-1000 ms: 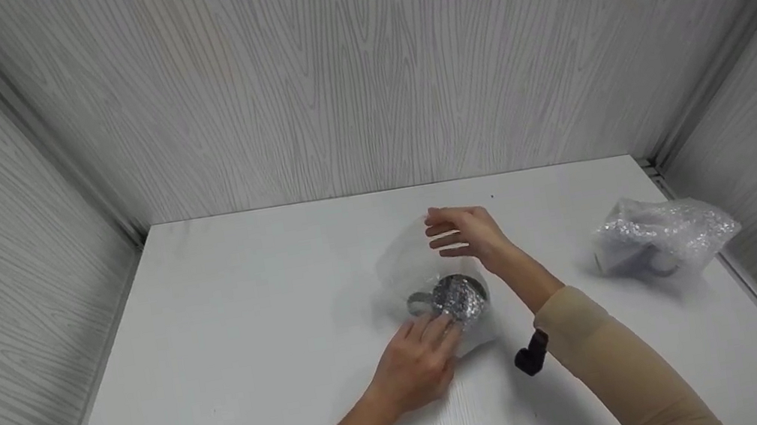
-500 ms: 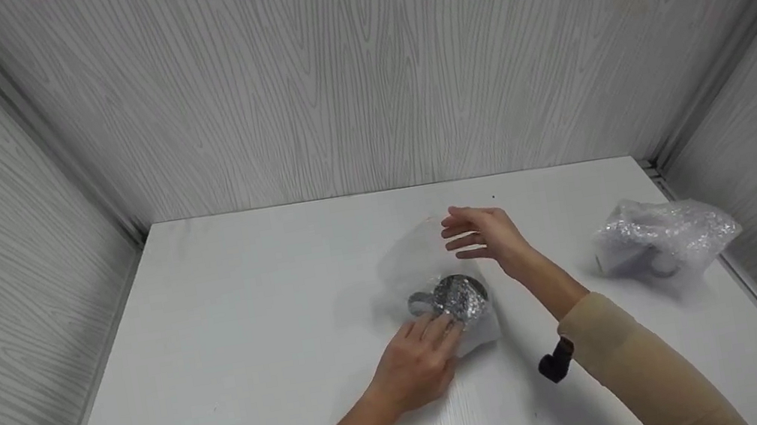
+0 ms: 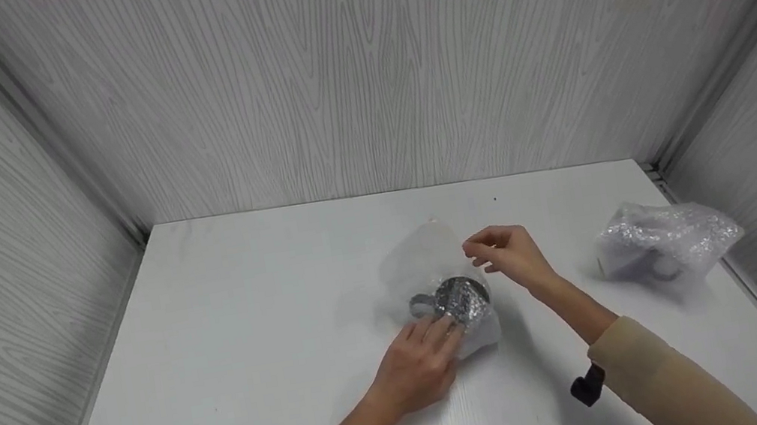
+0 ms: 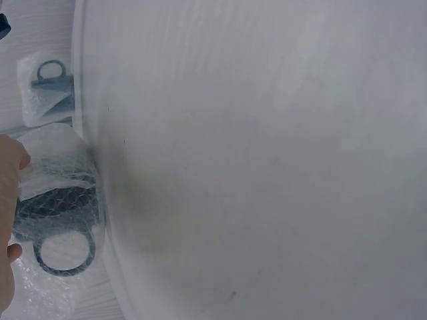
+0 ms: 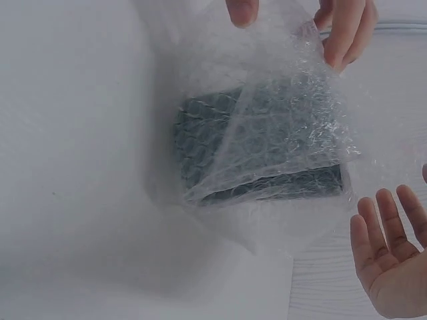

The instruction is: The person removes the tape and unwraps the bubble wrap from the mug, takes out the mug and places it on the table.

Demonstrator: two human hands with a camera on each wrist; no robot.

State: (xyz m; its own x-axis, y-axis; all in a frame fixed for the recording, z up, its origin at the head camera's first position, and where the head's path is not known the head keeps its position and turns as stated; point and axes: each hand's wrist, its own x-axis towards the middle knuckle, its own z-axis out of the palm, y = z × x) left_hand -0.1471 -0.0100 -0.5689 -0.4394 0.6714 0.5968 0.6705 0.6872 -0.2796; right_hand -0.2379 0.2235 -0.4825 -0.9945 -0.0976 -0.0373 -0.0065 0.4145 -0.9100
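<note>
A dark mug (image 3: 462,296) lies on its side in clear bubble wrap (image 3: 423,255) at the middle of the table, its round mouth and handle (image 4: 65,253) showing through the film. My left hand (image 3: 414,366) holds the near end of the wrapped mug; the right wrist view has its thumb on one side and its fingers on the other. Just right of the wrap's upper edge hovers my right hand (image 3: 510,252), fingers lightly bent. In the right wrist view, the right hand's palm (image 5: 397,273) is apart from the wrap, with nothing visible in it.
A second mug in bubble wrap (image 3: 667,239) lies at the table's right side. The white table (image 3: 252,324) is bounded by grey wood-patterned panels (image 3: 364,70) at the back and both sides.
The right hand has drawn back from the wrap's top, moving right and towards me, and its fingers have bent. The left hand and the wrapped mug stay in place.
</note>
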